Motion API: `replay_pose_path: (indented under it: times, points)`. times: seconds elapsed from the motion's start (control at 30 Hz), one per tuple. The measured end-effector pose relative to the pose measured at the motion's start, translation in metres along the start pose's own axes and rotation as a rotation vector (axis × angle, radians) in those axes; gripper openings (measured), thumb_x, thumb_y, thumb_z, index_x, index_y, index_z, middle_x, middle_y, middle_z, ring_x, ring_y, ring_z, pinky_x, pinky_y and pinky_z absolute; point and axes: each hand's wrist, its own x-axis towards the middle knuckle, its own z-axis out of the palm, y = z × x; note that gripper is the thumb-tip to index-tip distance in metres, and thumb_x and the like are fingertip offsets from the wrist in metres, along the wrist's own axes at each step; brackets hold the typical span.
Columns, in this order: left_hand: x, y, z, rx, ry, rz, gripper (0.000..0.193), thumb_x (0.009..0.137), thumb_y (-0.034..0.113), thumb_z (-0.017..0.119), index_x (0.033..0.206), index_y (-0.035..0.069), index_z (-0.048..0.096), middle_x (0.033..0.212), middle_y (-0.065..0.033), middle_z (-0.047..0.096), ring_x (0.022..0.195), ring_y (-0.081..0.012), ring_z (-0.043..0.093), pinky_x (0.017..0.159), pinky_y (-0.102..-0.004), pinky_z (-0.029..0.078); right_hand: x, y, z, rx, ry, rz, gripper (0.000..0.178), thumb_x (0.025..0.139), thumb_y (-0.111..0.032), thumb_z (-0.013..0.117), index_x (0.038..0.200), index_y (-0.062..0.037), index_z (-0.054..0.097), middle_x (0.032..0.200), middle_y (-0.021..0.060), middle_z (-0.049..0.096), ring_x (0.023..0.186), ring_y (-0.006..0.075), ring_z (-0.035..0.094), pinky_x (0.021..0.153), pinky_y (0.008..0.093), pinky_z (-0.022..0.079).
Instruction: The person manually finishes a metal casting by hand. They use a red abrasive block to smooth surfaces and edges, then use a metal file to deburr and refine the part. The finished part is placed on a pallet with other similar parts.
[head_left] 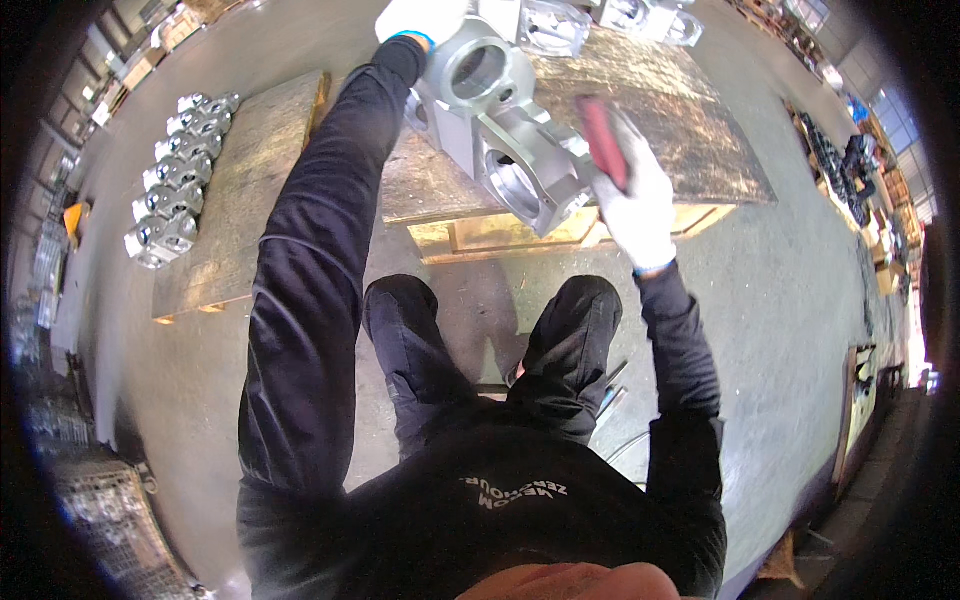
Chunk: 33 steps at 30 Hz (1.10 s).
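A silvery metal casting (490, 130) with large round bores slants across the front edge of a wooden pallet top (660, 110) before me. My left hand (420, 15), in a white glove, is against the casting's upper end; glare and the picture's edge hide its fingers. In a white glove too, my right hand (640, 200) is closed round a red hand tool (602, 140) beside the casting's lower right end. The tool is blurred, and I cannot make out its tip or its exact kind.
More metal castings (555, 28) stand on the far side of the pallet. On the left, several similar castings (180, 175) line up along a second wooden pallet (240, 200). Dark parts (840, 165) lie farther right. A thin tool (610, 400) lies on the floor by my right leg.
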Motion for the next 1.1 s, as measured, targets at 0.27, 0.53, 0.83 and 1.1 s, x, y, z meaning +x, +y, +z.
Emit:
replay_pose_path:
  times: [0.27, 0.53, 0.83, 1.1]
  points:
    - [-0.001, 0.021, -0.007, -0.023, 0.006, -0.083, 0.041, 0.095, 0.038, 0.058, 0.119, 0.011, 0.077, 0.122, -0.02, 0.074, 0.114, -0.0425, 0.068, 0.101, -0.0471, 0.054, 0.086, -0.016, 0.062, -0.535, -0.331, -0.405, 0.065, 0.073, -0.014, 0.072, 0.138, -0.018, 0.067, 0.148, -0.0002, 0.063, 0.099, 0.0282, 0.067, 0.091, 0.0388, 0.058]
    - [0.003, 0.024, -0.003, -0.02, 0.011, -0.112, 0.043, 0.094, 0.041, 0.059, 0.119, 0.011, 0.077, 0.12, -0.0202, 0.074, 0.114, -0.0428, 0.069, 0.101, -0.0474, 0.054, 0.078, -0.031, 0.114, -0.051, -0.208, -0.336, 0.045, 0.081, -0.023, 0.071, 0.123, -0.0058, 0.07, 0.115, 0.0204, 0.072, 0.093, 0.0355, 0.07, 0.083, 0.0448, 0.058]
    - [0.005, 0.023, -0.004, -0.033, 0.011, -0.142, 0.046, 0.092, 0.045, 0.061, 0.118, 0.011, 0.078, 0.118, -0.0205, 0.075, 0.114, -0.043, 0.069, 0.101, -0.0477, 0.054, 0.068, -0.063, 0.113, 0.263, -0.169, 0.166, 0.043, 0.086, -0.023, 0.068, 0.124, -0.0054, 0.072, 0.096, 0.0221, 0.075, 0.087, 0.0412, 0.073, 0.084, 0.0492, 0.058]
    - [0.0, 0.012, -0.002, -0.061, 0.03, -0.159, 0.051, 0.093, 0.048, 0.06, 0.116, 0.005, 0.077, 0.114, -0.0237, 0.075, 0.113, -0.0436, 0.07, 0.1, -0.0459, 0.054, 0.111, 0.011, 0.058, -0.527, -0.185, -0.772, 0.051, 0.089, -0.026, 0.07, 0.139, -0.0234, 0.067, 0.149, 0.0043, 0.061, 0.109, 0.0286, 0.062, 0.098, 0.0389, 0.054]
